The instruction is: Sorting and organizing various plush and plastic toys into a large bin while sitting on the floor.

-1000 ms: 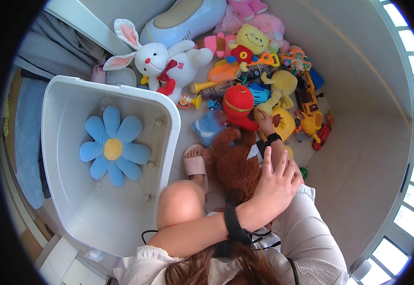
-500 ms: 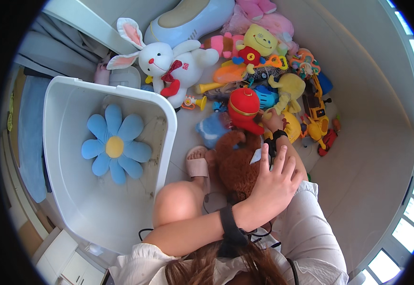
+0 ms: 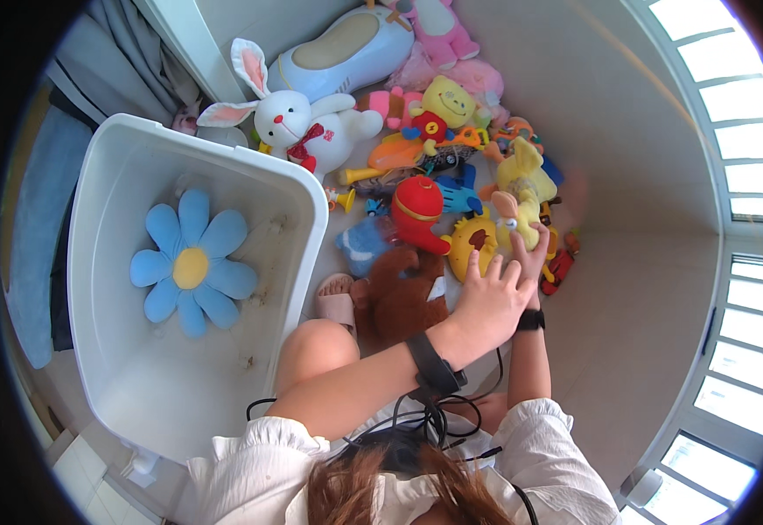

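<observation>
My right hand (image 3: 531,255) grips a pale yellow plush toy (image 3: 526,182) with a pink-lined ear, held above the toy pile. Its fingers are partly behind my left hand. My left hand (image 3: 486,306) is crossed over toward the right, fingers spread, with nothing in it. Just beyond its fingertips lies a yellow plush with a brown muzzle (image 3: 467,238). A brown furry plush (image 3: 395,297) with a white tag lies below it, near my foot. Beside these are a red rounded plush (image 3: 418,210) and a blue-and-white soft item (image 3: 366,245).
To the left stands a white bin (image 3: 316,219) holding a blue flower cushion (image 3: 191,267). A white plush rabbit (image 3: 329,131), a white-and-beige ride-on-like toy (image 3: 342,52) and pink plush toys (image 3: 443,35) lie at the back. A curved pale wall (image 3: 635,219) bounds the right.
My right hand has come up from the pile with the pale yellow plush in it. My left hand remains spread and crossed over. The whole view has shifted slightly.
</observation>
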The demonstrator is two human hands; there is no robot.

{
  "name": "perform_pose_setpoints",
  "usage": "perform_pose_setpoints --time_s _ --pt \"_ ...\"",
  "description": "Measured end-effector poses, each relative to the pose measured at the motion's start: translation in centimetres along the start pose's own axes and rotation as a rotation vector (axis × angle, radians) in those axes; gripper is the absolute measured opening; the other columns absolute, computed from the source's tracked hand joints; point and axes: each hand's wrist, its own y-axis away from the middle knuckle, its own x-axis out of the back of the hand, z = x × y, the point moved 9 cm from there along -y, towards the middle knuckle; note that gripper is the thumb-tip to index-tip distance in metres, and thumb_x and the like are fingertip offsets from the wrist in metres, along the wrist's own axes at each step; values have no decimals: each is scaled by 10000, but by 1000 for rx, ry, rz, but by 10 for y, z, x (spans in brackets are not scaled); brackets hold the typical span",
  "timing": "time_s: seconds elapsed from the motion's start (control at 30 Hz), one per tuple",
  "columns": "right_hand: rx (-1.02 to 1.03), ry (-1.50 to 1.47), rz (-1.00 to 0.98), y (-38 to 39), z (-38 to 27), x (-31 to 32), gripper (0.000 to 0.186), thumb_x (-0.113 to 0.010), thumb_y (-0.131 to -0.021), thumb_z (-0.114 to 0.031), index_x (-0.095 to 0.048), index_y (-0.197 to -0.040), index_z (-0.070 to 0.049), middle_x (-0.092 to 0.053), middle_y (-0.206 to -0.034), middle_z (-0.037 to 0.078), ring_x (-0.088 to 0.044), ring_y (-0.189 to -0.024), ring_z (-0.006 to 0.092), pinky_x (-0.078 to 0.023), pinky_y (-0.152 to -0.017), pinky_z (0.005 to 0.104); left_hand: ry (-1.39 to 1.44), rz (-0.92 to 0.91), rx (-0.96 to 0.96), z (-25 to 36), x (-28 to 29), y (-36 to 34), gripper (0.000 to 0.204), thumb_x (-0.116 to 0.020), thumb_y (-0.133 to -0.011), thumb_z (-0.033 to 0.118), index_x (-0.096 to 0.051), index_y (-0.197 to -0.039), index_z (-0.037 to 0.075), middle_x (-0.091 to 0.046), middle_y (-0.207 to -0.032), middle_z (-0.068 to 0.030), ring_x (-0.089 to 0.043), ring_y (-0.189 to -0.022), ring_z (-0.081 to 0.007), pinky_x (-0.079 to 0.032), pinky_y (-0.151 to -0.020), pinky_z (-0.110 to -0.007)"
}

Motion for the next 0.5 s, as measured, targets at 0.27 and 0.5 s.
perform_pose_setpoints --time_s 0.27,0.5 --pt "456 243 9 122 -225 77 393 -666 -627 5 -481 -961 -83 -435 -1096 145 -450 -1039 285 -378 -896 374 445 46 -149 10 21 -16 174 -567 -776 137 -563 -916 34 -579 -911 -142 -575 -873 -314 -473 -725 -371" --pt "677 361 -20 250 -328 118 400 -759 -595 -88 -571 -945 -138 -412 -1167 212 -465 -1041 395 -418 -875 436 1545 -822 -109 90 18 29 464 -525 -889 219 -379 -1298 55 -505 -1185 -95 -469 -1126 -165 -372 -954 -310"
